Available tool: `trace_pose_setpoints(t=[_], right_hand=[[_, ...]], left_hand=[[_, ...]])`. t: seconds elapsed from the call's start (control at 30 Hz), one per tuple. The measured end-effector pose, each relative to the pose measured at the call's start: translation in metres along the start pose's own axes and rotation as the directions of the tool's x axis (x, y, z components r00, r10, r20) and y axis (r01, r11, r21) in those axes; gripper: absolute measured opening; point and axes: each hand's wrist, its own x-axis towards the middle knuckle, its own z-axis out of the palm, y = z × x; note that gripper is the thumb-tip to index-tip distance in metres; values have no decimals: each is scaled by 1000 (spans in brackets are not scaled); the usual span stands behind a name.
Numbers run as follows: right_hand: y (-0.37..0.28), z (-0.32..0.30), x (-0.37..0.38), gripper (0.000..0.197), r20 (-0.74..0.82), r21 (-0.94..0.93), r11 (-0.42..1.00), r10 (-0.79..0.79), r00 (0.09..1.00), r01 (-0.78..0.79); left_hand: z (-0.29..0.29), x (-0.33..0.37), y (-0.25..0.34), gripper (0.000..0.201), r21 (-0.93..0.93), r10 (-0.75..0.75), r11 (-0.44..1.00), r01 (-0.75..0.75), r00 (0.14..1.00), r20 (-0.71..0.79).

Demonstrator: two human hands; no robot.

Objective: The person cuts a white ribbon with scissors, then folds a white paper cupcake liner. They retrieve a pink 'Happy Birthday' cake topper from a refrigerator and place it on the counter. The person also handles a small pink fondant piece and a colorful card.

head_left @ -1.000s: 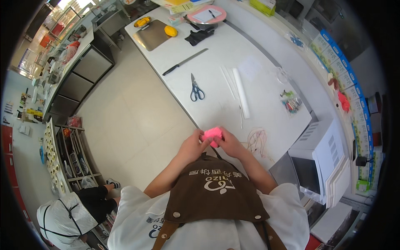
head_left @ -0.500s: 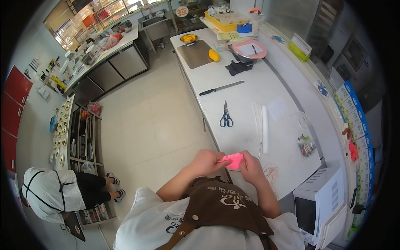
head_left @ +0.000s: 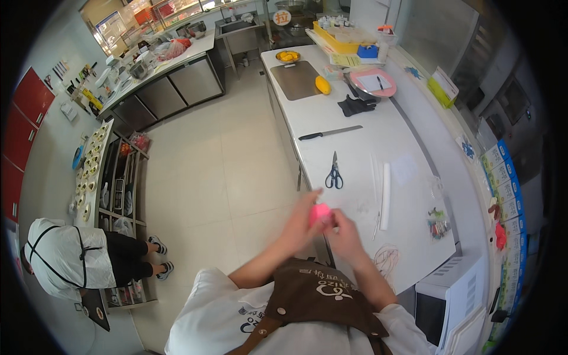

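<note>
A bright pink, soft-looking lump (head_left: 320, 213) is between my two hands, held over the near left edge of the white worktable. My left hand (head_left: 303, 212) bears it against the palm side, its fingers pointing up and slightly smeared by motion. From the other side my right hand (head_left: 343, 232) presses the lump with thumb and bent fingers. Part of the lump is hidden behind the fingers. Ahead of my hands lie dark-handled scissors (head_left: 334, 173), and a white roll or rod (head_left: 386, 196) rests to the right of them. Thin pinkish strings (head_left: 386, 259) lie beside my right forearm.
Farther up the table are a long knife (head_left: 330, 132), black gloves (head_left: 357, 106), a yellow fruit (head_left: 322, 85) and a metal board (head_left: 296, 80). A bag of small items (head_left: 438, 223) sits right. A white appliance (head_left: 448, 302) stands near right. Another person (head_left: 71, 260) bends at the left shelves.
The pink piece was stretched wide between both hands and is now a more compact lump. My left hand has turned, fingers upward. The whole view has shifted slightly.
</note>
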Motion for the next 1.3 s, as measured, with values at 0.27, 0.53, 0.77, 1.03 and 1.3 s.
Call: trace_pose_setpoints(t=[0.27,0.53,0.77,1.03,1.3], right_hand=[[-7,13,10,27,277,241,970,-45,960,-24],[0,24,9,46,289,319,930,89,953,-183],[-17,52,34,43,359,123,991,10,933,-58],[-12,77,49,39,401,-1,996,-80,912,88],[-5,96,22,48,538,141,986,-3,843,-87]], left_hand=[[-17,-8,-5,25,-488,-298,787,379,925,237],[-81,17,-57,23,-491,-576,731,473,814,-74],[-82,16,-83,26,-714,-481,599,363,875,41],[-99,15,-85,43,-615,-576,570,545,799,173],[-93,-57,-85,48,-655,-770,468,593,637,26]])
